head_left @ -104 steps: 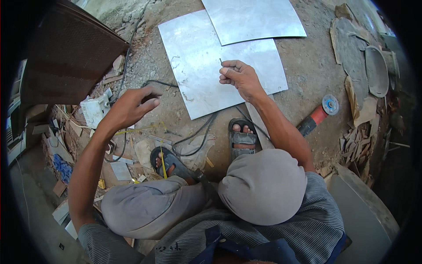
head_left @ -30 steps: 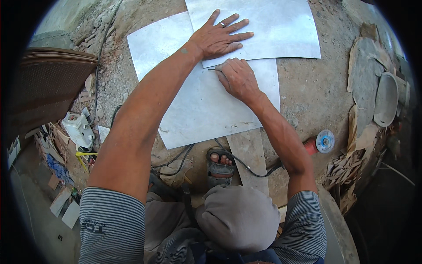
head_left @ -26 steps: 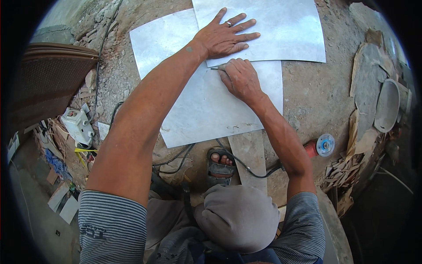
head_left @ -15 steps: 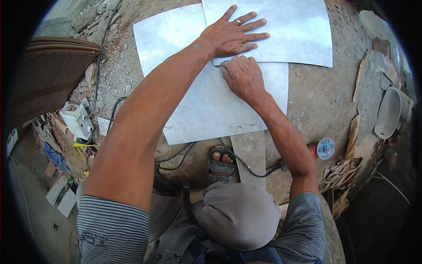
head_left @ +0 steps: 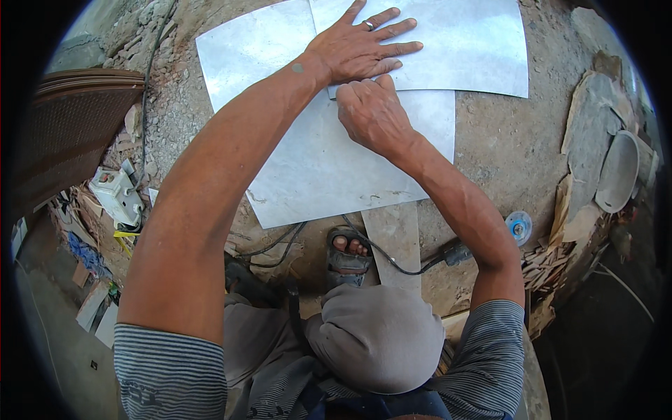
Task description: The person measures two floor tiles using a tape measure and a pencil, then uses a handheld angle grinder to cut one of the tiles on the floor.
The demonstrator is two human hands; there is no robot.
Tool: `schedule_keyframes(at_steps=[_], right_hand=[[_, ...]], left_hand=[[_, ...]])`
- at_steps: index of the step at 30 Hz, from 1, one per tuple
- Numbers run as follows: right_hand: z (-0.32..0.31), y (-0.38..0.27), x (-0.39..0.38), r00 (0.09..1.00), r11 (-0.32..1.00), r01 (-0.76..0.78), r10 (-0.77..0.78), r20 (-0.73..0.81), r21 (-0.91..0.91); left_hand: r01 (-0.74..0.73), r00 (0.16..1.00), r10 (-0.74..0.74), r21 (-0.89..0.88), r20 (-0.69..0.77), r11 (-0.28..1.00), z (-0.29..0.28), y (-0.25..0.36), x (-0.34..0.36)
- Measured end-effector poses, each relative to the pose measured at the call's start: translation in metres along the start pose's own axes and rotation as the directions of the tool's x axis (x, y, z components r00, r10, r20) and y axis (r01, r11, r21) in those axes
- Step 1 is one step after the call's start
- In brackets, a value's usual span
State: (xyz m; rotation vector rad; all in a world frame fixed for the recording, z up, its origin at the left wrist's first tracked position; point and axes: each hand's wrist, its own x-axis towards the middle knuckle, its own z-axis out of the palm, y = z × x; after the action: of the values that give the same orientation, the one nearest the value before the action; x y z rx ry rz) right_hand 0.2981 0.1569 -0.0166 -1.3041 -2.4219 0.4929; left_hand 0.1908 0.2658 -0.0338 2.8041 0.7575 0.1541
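Two large pale, glossy flat panels, perhaps tiles, lie overlapped in front of me. My left hand (head_left: 361,46) is spread flat, palm down, on the upper panel (head_left: 462,56), near its left edge; a ring shows on one finger. Just below it, my right hand (head_left: 376,112) is closed at the upper panel's near edge, over the lower panel (head_left: 336,171). Its fingers curl under, so whatever they hold, if anything, is hidden.
A grinder's blue disc (head_left: 518,227) shows beside my right forearm, its cable (head_left: 399,267) running past my sandalled foot (head_left: 348,252). At left are a white electrical box (head_left: 116,196) and stacked brown sheets (head_left: 77,133). An oval basin (head_left: 619,173) sits at far right.
My right hand has shifted slightly left and up along the upper panel's near edge. My left hand stays flat on that panel. The whole view has shifted a little.
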Motion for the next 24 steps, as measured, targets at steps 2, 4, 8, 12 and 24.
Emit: schedule_keyframes(at_steps=[2,4,8,12,24], right_hand=[[-0.001,0.003,0.001,0.999,1.0,0.016,-0.016,0.031,-0.008],[-0.005,0.01,0.001,0.999,1.0,0.026,-0.026,0.029,0.005],[-0.019,0.028,-0.012,0.997,1.0,-0.011,0.012,0.071,-0.01],[-0.037,0.049,-0.027,0.989,0.996,-0.057,0.066,0.136,-0.065],[-0.098,0.121,-0.077,0.904,0.897,-0.282,0.367,0.219,-0.34]], left_hand=[[0.004,1.0,-0.004,-0.001,0.014,1.0,-0.001,0.0,0.0],[0.003,1.0,-0.003,0.005,0.018,1.0,-0.002,-0.001,0.001],[0.0,1.0,-0.001,0.028,0.032,1.0,-0.001,0.0,0.001],[0.005,0.999,-0.005,-0.003,0.034,1.0,-0.002,0.0,0.002],[0.026,0.993,-0.025,-0.002,0.119,1.0,-0.005,0.003,0.006]])
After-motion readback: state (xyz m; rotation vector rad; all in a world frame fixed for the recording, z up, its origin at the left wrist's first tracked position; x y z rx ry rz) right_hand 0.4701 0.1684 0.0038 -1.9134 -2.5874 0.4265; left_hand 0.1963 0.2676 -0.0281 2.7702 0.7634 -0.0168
